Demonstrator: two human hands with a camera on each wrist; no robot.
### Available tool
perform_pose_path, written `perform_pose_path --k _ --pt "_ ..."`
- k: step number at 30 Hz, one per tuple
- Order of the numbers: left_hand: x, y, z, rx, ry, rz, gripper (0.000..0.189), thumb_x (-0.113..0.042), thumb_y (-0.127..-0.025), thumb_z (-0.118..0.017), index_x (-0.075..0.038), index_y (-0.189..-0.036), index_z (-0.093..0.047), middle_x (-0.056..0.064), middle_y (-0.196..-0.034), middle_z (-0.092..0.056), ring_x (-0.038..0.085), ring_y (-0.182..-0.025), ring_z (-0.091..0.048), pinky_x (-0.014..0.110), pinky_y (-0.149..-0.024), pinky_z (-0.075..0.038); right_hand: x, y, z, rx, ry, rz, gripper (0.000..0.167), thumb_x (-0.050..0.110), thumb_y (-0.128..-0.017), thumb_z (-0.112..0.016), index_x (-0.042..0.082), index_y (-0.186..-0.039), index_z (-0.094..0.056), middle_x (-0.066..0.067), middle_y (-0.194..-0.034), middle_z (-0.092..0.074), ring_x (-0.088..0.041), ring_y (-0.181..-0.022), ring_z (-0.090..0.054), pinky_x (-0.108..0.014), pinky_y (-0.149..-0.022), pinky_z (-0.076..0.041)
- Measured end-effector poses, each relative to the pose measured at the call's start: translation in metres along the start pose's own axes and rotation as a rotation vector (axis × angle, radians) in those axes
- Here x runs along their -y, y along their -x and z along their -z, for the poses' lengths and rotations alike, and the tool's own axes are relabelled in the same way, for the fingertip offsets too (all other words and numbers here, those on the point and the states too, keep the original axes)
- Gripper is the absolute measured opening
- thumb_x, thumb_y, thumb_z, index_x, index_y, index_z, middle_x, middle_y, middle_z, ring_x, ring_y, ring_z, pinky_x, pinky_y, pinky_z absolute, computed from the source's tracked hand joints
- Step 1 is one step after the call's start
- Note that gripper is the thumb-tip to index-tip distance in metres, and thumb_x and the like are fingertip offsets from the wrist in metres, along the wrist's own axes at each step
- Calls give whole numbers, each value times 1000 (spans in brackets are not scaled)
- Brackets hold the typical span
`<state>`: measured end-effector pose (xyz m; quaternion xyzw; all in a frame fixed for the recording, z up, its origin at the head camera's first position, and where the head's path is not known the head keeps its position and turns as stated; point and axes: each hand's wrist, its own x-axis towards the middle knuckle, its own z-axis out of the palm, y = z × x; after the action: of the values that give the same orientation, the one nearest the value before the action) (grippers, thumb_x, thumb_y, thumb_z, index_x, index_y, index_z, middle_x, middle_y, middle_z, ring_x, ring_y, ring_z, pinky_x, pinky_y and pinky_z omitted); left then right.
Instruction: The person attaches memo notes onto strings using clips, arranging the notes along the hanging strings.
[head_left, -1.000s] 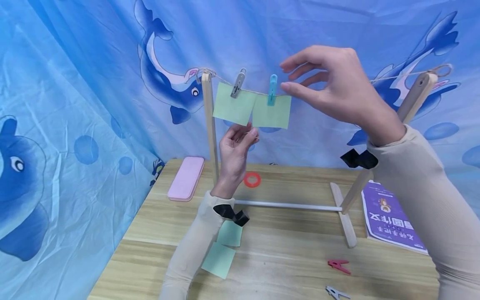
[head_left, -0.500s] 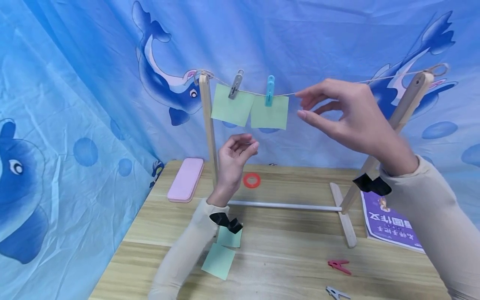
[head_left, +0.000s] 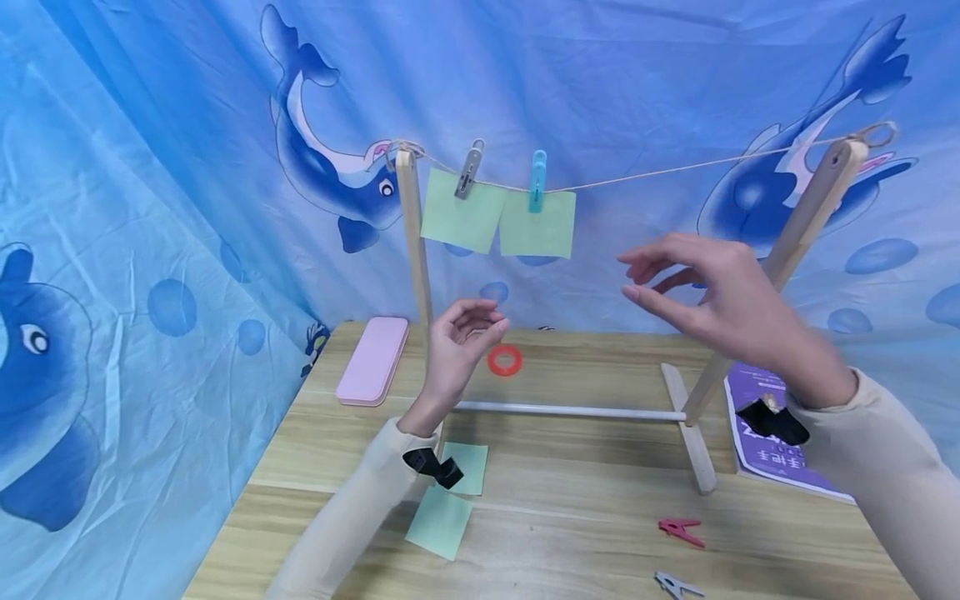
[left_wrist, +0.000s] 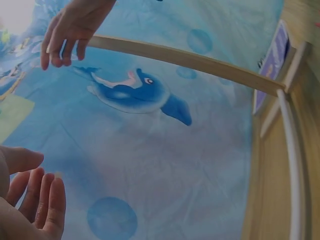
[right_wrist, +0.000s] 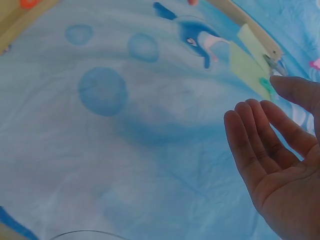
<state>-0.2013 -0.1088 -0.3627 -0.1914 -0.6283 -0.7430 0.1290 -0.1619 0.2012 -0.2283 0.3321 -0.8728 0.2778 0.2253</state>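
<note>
Two green paper squares hang from a thin string [head_left: 660, 173] at its left end. A grey clothespin [head_left: 469, 169] grips the left paper [head_left: 459, 218], and a light-blue clothespin [head_left: 537, 182] grips the right paper [head_left: 536, 229]; their edges nearly meet. Below the papers, my left hand [head_left: 463, 342] is in the air with loosely bent fingers and nothing in it. My right hand [head_left: 705, 287] is below the string toward the right post, its thumb and fingers apart and holding nothing. The right wrist view shows that palm [right_wrist: 290, 195] bare.
Wooden posts [head_left: 810, 217] and a white rod [head_left: 570, 409] form the stand. On the table lie two green papers [head_left: 441, 523], a pink clothespin [head_left: 681, 531], a grey-blue clothespin [head_left: 677, 585], a red ring [head_left: 505, 360], a pink case [head_left: 372, 360] and a purple book [head_left: 772, 454].
Both hands have come away from the hanging papers and dropped lower. The left moved down and slightly left; the right moved down and to the right. The papers stay clipped on the string.
</note>
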Motion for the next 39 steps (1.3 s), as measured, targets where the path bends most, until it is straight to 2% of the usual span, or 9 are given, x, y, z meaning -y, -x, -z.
perform_pose_path --k 8,15,19,28,34,39 --pt "6 14 15 44 -107 64 30 -3 -93 -76 3 -120 -66 0 -103 -73 12 -95 -70 20 -79 -59 -17 29 -15 54 18 -36 33 11 -92 -80 21 -123 -74 10 -110 -75 4 -91 -67 -7 -80 -55" --pt "10 23 26 72 -137 103 29 -5 -93 -77 -1 -120 -67 4 -104 -73 12 -96 -71 20 -76 -60 -28 55 -29 101 7 -102 31 11 -93 -79 21 -122 -74 10 -106 -75 -1 -90 -69 -20 -77 -62" --pt "12 28 33 73 -162 123 29 -5 -93 -77 -1 -120 -68 9 -105 -73 11 -96 -71 20 -77 -61 -37 72 -39 133 -30 -120 28 10 -94 -78 19 -120 -74 8 -103 -75 0 -89 -68 -23 -74 -63" --pt "18 41 50 77 -230 184 29 -6 -92 -78 -2 -119 -68 13 -105 -73 10 -94 -70 22 -79 -61 -55 113 -54 272 -89 -220 24 16 -97 -75 16 -121 -73 9 -100 -73 1 -89 -68 -23 -71 -63" --pt "23 48 61 90 -269 225 32 -6 -93 -77 6 -121 -66 24 -111 -70 7 -92 -68 19 -75 -59 -64 138 -67 242 -133 -220 27 6 -92 -79 14 -117 -75 12 -91 -72 4 -84 -67 -22 -66 -62" --pt "26 54 68 136 -292 271 30 -5 -93 -76 5 -120 -67 28 -115 -68 8 -92 -67 19 -73 -58 -70 162 -79 254 -173 -270 29 2 -90 -78 13 -117 -75 12 -91 -72 6 -84 -65 -22 -64 -61"
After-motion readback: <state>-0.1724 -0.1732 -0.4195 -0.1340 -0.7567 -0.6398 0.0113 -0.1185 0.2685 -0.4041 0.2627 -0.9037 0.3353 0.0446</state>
